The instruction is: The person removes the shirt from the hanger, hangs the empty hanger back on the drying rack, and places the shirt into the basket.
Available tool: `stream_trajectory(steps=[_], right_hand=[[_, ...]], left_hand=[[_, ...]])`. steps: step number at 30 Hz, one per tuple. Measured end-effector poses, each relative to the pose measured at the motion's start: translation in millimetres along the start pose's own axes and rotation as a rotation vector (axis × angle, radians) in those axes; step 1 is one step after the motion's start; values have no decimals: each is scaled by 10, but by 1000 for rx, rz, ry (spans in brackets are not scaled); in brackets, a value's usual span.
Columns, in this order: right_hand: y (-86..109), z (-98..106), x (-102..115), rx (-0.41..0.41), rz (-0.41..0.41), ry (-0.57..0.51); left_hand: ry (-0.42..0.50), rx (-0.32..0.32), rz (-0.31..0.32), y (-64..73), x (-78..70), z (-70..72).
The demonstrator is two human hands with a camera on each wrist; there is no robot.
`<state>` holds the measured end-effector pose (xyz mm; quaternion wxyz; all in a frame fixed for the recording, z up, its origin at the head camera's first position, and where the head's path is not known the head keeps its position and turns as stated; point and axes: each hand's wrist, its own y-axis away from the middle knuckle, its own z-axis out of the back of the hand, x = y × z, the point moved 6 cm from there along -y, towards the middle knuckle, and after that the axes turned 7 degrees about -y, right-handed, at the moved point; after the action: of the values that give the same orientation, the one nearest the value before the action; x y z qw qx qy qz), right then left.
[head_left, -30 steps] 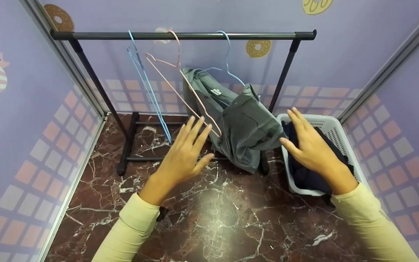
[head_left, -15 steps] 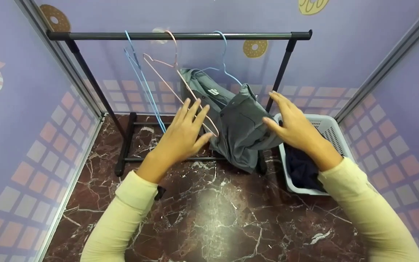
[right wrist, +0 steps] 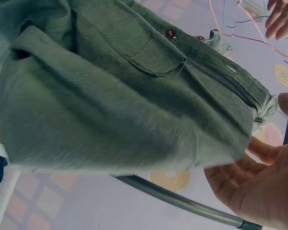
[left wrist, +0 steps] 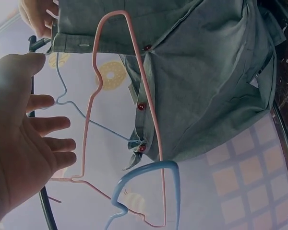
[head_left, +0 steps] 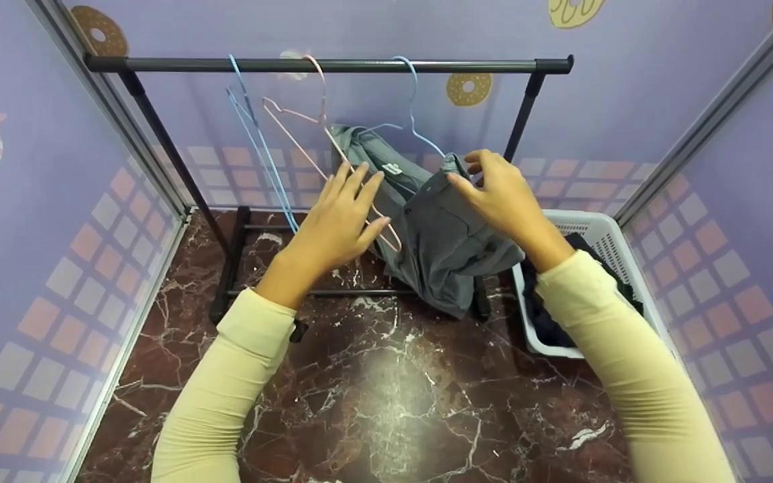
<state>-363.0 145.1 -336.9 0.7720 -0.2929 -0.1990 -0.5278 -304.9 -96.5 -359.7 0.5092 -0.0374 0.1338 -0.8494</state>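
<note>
A grey-green button-up shirt [head_left: 440, 235] with a pale neck label hangs unevenly from a light blue hanger [head_left: 412, 111] on the rack. Reddish buttons and a pocket show on it in the right wrist view. My right hand [head_left: 504, 198] is at the shirt's upper right shoulder, thumb in front and fingers on the far side, with a gap between them. Over the lower part of an unloaded pink hanger [head_left: 292, 137] my left hand [head_left: 339, 218] is held with fingers spread, holding nothing. In the left wrist view its straight fingers [left wrist: 57, 143] stand apart from the shirt.
The black clothes rack's bar [head_left: 178, 65] spans the back, with another blue hanger [head_left: 259, 147] at the left. A white basket [head_left: 601, 221] of dark clothes stands on the floor at right. Patterned walls enclose both sides.
My right hand has moved left and up from over the basket to the shirt's shoulder. My left hand has risen slightly towards the pink hanger. The shirt hangs much as before.
</note>
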Motion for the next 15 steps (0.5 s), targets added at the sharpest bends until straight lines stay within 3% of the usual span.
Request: stream_trajectory(steps=[3,8,15], right_hand=[[-72,-64,20,-25,-1,61],[-103,-146,36,-55,66,152],[-81,-276,-4,-5,85,123]], left_hand=[[4,-15,1,-21,17,8],[20,-58,-21,-3,6,4],[39,-115,-33,30,28,-10]])
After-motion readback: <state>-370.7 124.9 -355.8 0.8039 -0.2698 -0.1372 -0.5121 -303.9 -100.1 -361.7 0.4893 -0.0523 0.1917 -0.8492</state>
